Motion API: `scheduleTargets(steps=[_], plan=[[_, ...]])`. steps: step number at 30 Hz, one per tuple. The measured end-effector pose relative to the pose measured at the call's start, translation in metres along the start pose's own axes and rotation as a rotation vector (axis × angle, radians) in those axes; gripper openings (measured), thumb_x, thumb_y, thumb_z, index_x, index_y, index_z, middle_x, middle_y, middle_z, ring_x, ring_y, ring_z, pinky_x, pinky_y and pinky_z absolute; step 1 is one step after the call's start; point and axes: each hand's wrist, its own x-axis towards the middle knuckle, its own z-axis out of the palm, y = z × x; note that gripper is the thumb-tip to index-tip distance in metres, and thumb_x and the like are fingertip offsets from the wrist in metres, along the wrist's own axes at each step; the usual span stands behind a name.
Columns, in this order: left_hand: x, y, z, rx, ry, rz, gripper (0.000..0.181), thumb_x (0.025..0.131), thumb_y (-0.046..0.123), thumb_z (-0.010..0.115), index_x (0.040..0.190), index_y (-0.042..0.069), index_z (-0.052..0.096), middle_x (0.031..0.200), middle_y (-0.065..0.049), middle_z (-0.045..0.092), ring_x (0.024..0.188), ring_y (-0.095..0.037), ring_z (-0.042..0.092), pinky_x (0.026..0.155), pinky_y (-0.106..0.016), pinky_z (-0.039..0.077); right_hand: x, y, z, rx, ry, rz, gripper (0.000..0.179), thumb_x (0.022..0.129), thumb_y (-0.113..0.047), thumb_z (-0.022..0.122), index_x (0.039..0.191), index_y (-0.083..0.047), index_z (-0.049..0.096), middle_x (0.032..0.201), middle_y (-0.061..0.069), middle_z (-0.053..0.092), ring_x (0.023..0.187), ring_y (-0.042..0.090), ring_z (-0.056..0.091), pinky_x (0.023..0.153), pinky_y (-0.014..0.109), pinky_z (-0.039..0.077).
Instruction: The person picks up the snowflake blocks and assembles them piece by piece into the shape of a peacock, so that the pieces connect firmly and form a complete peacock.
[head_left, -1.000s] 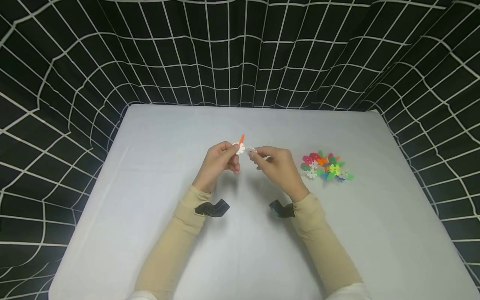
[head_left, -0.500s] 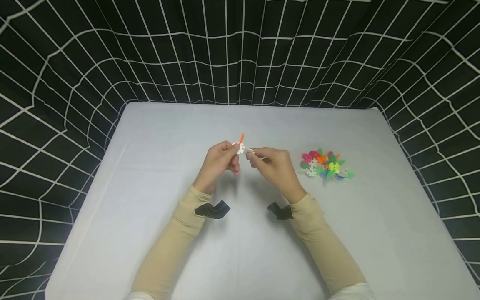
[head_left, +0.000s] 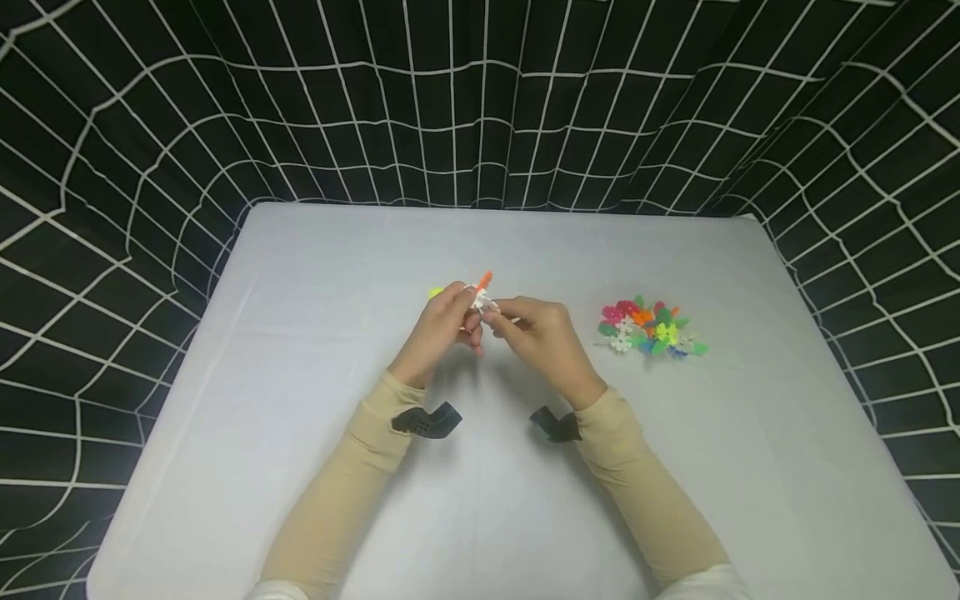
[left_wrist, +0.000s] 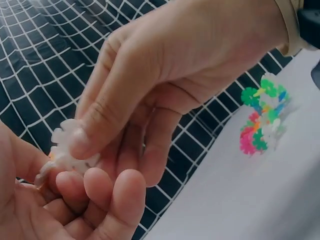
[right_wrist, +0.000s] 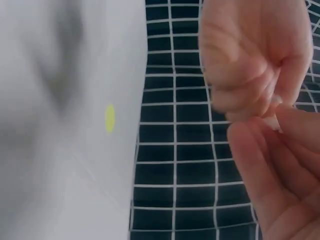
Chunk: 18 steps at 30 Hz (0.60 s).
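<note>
Above the middle of the table, my left hand (head_left: 433, 333) pinches a white notched snowflake disc (head_left: 482, 298). An orange piece (head_left: 485, 281) sticks up from beside it. From the right, my right hand (head_left: 546, 337) pinches another white disc (head_left: 490, 306), whose edge meets the first one. Whether the two are locked together I cannot tell. In the left wrist view the right thumb (left_wrist: 82, 142) presses on the white disc (left_wrist: 62, 134), and curled left fingers (left_wrist: 127, 195) lie beneath. Fingers mostly hide the white plastic (right_wrist: 273, 121) in the right wrist view.
A pile of colourful snowflake discs (head_left: 648, 327) lies on the white table (head_left: 315, 500), right of my hands. One yellow piece (head_left: 436, 292) shows just beyond the left hand. Black grid-patterned cloth (head_left: 480, 108) hangs behind and at both sides.
My right hand has moved left, bringing its white disc up against the one in my left hand. The yellow piece has come into view past the left hand. The orange piece leans slightly more.
</note>
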Motion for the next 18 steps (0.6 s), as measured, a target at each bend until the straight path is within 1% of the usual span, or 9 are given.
scheduleTargets(steps=[1, 3, 5, 7, 9, 12, 13, 16, 18], plan=[[0.0, 0.0, 0.0, -0.004, 0.003, 0.003, 0.025, 0.108, 0.025, 0.041, 0.088, 0.01, 0.046, 0.069, 0.0, 0.05, 0.059, -0.012, 0.055, 0.058, -0.028, 0.057, 0.0, -0.001, -0.001, 0.001, -0.033, 0.005, 0.022, 0.091, -0.009, 0.075, 0.112, -0.005, 0.077, 0.1, 0.007, 0.078, 0.087, 0.017, 0.073, 0.076, 0.03, 0.063], [0.001, -0.001, -0.002, -0.025, 0.013, 0.012, 0.024, 0.108, 0.023, 0.043, 0.087, 0.01, 0.045, 0.072, -0.001, 0.052, 0.061, -0.012, 0.055, 0.058, -0.027, 0.056, 0.0, -0.004, -0.005, -0.015, -0.116, 0.041, 0.027, 0.092, -0.012, 0.075, 0.119, -0.007, 0.075, 0.109, 0.006, 0.077, 0.095, 0.017, 0.073, 0.081, 0.032, 0.063], [0.003, -0.003, -0.004, -0.051, 0.011, 0.034, 0.022, 0.107, 0.02, 0.047, 0.088, 0.01, 0.047, 0.075, -0.002, 0.055, 0.065, -0.013, 0.056, 0.059, -0.026, 0.057, -0.002, -0.004, -0.014, -0.051, -0.206, 0.1, 0.031, 0.094, -0.015, 0.073, 0.124, -0.009, 0.072, 0.113, 0.005, 0.076, 0.099, 0.017, 0.072, 0.085, 0.036, 0.062], [0.004, -0.005, -0.006, -0.077, 0.0, 0.056, 0.018, 0.106, 0.018, 0.052, 0.09, 0.01, 0.05, 0.079, -0.003, 0.058, 0.071, -0.014, 0.059, 0.062, -0.027, 0.058, -0.006, -0.002, -0.026, -0.12, -0.305, 0.183, 0.031, 0.096, -0.018, 0.071, 0.126, -0.011, 0.071, 0.115, 0.004, 0.075, 0.1, 0.018, 0.071, 0.086, 0.038, 0.061], [0.006, -0.006, -0.009, -0.092, -0.011, 0.079, 0.014, 0.105, 0.018, 0.054, 0.093, 0.01, 0.053, 0.083, -0.003, 0.061, 0.076, -0.015, 0.062, 0.066, -0.028, 0.06, -0.012, 0.005, -0.04, -0.205, -0.395, 0.256, 0.029, 0.097, -0.021, 0.068, 0.125, -0.011, 0.071, 0.112, 0.004, 0.076, 0.098, 0.018, 0.07, 0.086, 0.039, 0.06], [0.006, -0.007, -0.012, -0.106, -0.02, 0.102, 0.011, 0.104, 0.017, 0.057, 0.095, 0.01, 0.056, 0.09, -0.005, 0.064, 0.08, -0.016, 0.065, 0.069, -0.03, 0.061, -0.027, 0.02, -0.061, -0.324, -0.505, 0.326, 0.025, 0.098, -0.018, 0.064, 0.12, -0.011, 0.072, 0.103, 0.003, 0.075, 0.092, 0.017, 0.067, 0.081, 0.038, 0.058], [0.006, -0.007, -0.013, -0.108, -0.021, 0.104, 0.01, 0.103, 0.016, 0.058, 0.096, 0.01, 0.057, 0.091, -0.005, 0.064, 0.079, -0.015, 0.066, 0.069, -0.03, 0.061, -0.033, 0.026, -0.067, -0.346, -0.535, 0.341, 0.025, 0.098, -0.017, 0.063, 0.12, -0.01, 0.072, 0.102, 0.003, 0.075, 0.091, 0.017, 0.066, 0.081, 0.038, 0.058], [0.006, -0.008, -0.015, -0.11, -0.02, 0.106, 0.005, 0.101, 0.013, 0.061, 0.097, 0.01, 0.058, 0.092, -0.01, 0.064, 0.076, -0.015, 0.065, 0.068, -0.03, 0.06, -0.054, 0.039, -0.083, -0.369, -0.622, 0.397, 0.027, 0.096, -0.014, 0.065, 0.123, -0.009, 0.07, 0.105, 0.004, 0.073, 0.096, 0.019, 0.066, 0.087, 0.042, 0.057], [0.008, -0.008, -0.015, -0.11, -0.022, 0.101, 0.004, 0.1, 0.011, 0.063, 0.099, 0.012, 0.059, 0.092, -0.012, 0.064, 0.074, -0.014, 0.064, 0.068, -0.029, 0.06, -0.066, 0.043, -0.091, -0.374, -0.676, 0.454, 0.034, 0.094, -0.017, 0.069, 0.127, -0.009, 0.067, 0.112, 0.004, 0.07, 0.101, 0.02, 0.064, 0.092, 0.045, 0.056]])
